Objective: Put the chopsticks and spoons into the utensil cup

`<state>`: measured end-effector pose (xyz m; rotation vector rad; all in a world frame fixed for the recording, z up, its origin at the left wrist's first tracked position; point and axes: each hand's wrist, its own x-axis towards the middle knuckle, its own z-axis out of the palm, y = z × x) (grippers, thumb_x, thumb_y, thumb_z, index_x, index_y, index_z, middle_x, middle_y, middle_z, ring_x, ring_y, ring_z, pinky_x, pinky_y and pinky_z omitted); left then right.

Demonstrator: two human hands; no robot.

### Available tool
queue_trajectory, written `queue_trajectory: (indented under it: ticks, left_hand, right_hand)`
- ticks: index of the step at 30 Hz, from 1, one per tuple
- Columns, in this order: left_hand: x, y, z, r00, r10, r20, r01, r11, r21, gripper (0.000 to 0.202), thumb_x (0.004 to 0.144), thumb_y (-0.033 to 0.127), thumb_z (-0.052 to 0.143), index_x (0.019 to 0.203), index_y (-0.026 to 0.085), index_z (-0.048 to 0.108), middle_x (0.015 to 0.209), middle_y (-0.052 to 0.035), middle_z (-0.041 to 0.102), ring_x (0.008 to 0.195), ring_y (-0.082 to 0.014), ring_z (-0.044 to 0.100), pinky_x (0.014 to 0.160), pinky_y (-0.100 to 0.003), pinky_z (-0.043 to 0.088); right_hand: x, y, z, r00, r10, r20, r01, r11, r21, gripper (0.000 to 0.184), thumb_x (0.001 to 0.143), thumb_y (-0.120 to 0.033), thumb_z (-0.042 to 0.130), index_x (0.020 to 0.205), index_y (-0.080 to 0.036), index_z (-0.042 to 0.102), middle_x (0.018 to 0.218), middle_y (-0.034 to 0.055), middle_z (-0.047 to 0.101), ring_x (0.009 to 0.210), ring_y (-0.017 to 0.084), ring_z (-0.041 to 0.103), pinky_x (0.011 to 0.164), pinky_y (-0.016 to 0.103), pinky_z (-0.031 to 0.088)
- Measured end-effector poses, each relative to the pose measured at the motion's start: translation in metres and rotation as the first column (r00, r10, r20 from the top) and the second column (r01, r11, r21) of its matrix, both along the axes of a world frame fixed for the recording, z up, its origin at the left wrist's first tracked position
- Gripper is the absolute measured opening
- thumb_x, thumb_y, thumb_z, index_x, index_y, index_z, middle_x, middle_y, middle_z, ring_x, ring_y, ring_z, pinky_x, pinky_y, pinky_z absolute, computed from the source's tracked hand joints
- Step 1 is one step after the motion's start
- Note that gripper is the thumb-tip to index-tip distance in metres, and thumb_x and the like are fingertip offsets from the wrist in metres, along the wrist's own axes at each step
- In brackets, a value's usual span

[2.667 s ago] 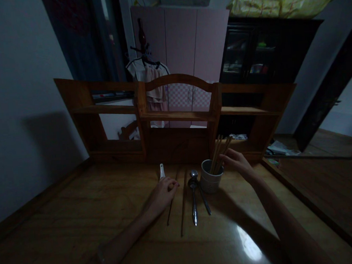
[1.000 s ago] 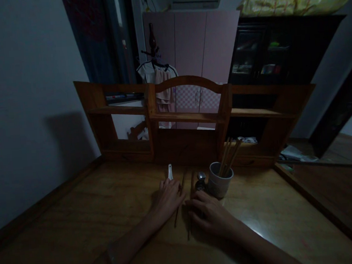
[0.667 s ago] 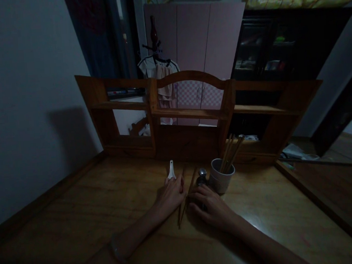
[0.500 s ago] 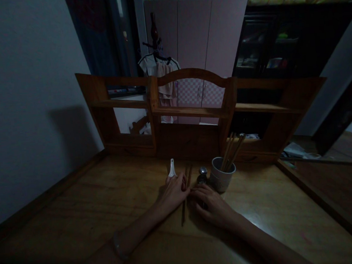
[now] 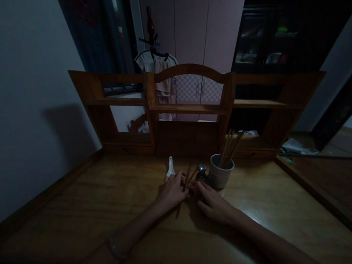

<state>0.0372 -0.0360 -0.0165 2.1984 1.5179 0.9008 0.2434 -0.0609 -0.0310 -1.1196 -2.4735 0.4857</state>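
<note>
My left hand [image 5: 175,191] is closed around a pair of chopsticks [image 5: 192,175], whose upper ends spread apart above the fingers. A thin lower end slants out below the hand toward me. Just behind the left hand lies a white soup spoon [image 5: 170,167], its bowl partly hidden by the fingers. My right hand [image 5: 211,200] is curled beside the left, fingertips close to the chopsticks; whatever lies in its fingers is hidden. Behind the right hand stands a small dark jar with a shiny metal lid [image 5: 202,168], partly covered by the hand.
A light pot [image 5: 220,178] holding several chopsticks [image 5: 230,150] stands right of the jar. Along the back of the wooden table [image 5: 109,210] runs a low wooden shelf unit [image 5: 188,137]. A wall [image 5: 27,139] borders the left side. The room is dim.
The chopsticks have gone from nearly parallel to spread apart, and their lower end has shifted left. My right hand's fingers have drawn in and curled. The view has tilted slightly.
</note>
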Motion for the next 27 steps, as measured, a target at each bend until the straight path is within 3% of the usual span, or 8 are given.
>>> queue_trajectory:
  ticks: [4, 10, 16, 21, 24, 27]
  left_hand:
    - [0.001, -0.002, -0.002, 0.996, -0.078, 0.048, 0.082, 0.992, -0.093, 0.03, 0.078, 0.024, 0.06, 0.107, 0.023, 0.054, 0.094, -0.0021, 0.067, 0.088, -0.0204, 0.062, 0.076, -0.029, 0.044]
    - [0.003, 0.001, -0.01, 0.998, -0.056, -0.023, 0.054, 0.995, -0.081, 0.031, 0.081, 0.023, 0.056, 0.112, 0.021, 0.053, 0.084, -0.0016, 0.065, 0.08, -0.0196, 0.062, 0.068, -0.027, 0.043]
    - [0.001, 0.0, -0.007, 0.978, -0.109, -0.179, 0.104, 0.994, -0.04, 0.012, 0.08, 0.026, 0.06, 0.09, 0.02, 0.057, 0.075, -0.0002, 0.064, 0.071, -0.0193, 0.061, 0.068, -0.028, 0.04]
    - [0.001, -0.003, -0.004, 0.959, -0.039, -0.281, 0.022, 0.998, -0.065, 0.009, 0.08, 0.027, 0.057, 0.081, 0.019, 0.06, 0.073, -0.0033, 0.065, 0.072, -0.021, 0.062, 0.064, -0.027, 0.038]
    - [0.0, -0.002, -0.003, 0.974, 0.005, -0.228, -0.027, 0.995, -0.095, 0.012, 0.082, 0.028, 0.053, 0.078, 0.019, 0.06, 0.071, -0.0032, 0.065, 0.067, -0.0193, 0.061, 0.058, -0.026, 0.035]
    - [-0.002, 0.002, -0.002, 0.997, 0.051, -0.064, -0.059, 0.99, -0.13, 0.012, 0.082, 0.03, 0.054, 0.077, 0.019, 0.057, 0.071, -0.0015, 0.063, 0.065, -0.0165, 0.059, 0.056, -0.024, 0.034]
  right_hand:
    - [-0.002, -0.002, 0.009, 0.997, 0.054, -0.054, -0.052, 0.998, 0.023, 0.066, 0.086, -0.018, 0.047, 0.148, -0.015, 0.024, 0.15, 0.0141, 0.031, 0.14, 0.025, 0.026, 0.114, 0.043, 0.028]
    - [-0.005, -0.003, 0.017, 0.99, 0.074, -0.121, -0.064, 0.994, 0.086, 0.062, 0.085, -0.014, 0.048, 0.144, -0.016, 0.03, 0.145, 0.0137, 0.039, 0.138, 0.024, 0.03, 0.112, 0.044, 0.031]
    - [-0.01, -0.003, 0.024, 0.958, 0.078, -0.276, -0.038, 0.988, 0.148, 0.038, 0.086, -0.012, 0.049, 0.124, -0.019, 0.049, 0.13, 0.0124, 0.051, 0.124, 0.023, 0.045, 0.104, 0.042, 0.041]
    - [-0.011, -0.002, 0.026, 0.931, 0.078, -0.358, -0.012, 0.983, 0.183, 0.023, 0.086, -0.01, 0.049, 0.106, -0.021, 0.054, 0.119, 0.0101, 0.056, 0.114, 0.023, 0.05, 0.098, 0.041, 0.044]
    - [-0.011, -0.001, 0.028, 0.927, 0.063, -0.371, 0.008, 0.983, 0.185, 0.02, 0.086, -0.009, 0.049, 0.1, -0.021, 0.054, 0.112, 0.0089, 0.058, 0.109, 0.023, 0.052, 0.094, 0.04, 0.045]
    - [-0.009, -0.001, 0.029, 0.92, 0.033, -0.391, 0.045, 0.981, 0.189, 0.021, 0.087, -0.01, 0.048, 0.104, -0.021, 0.054, 0.11, 0.0084, 0.058, 0.106, 0.022, 0.053, 0.092, 0.038, 0.045]
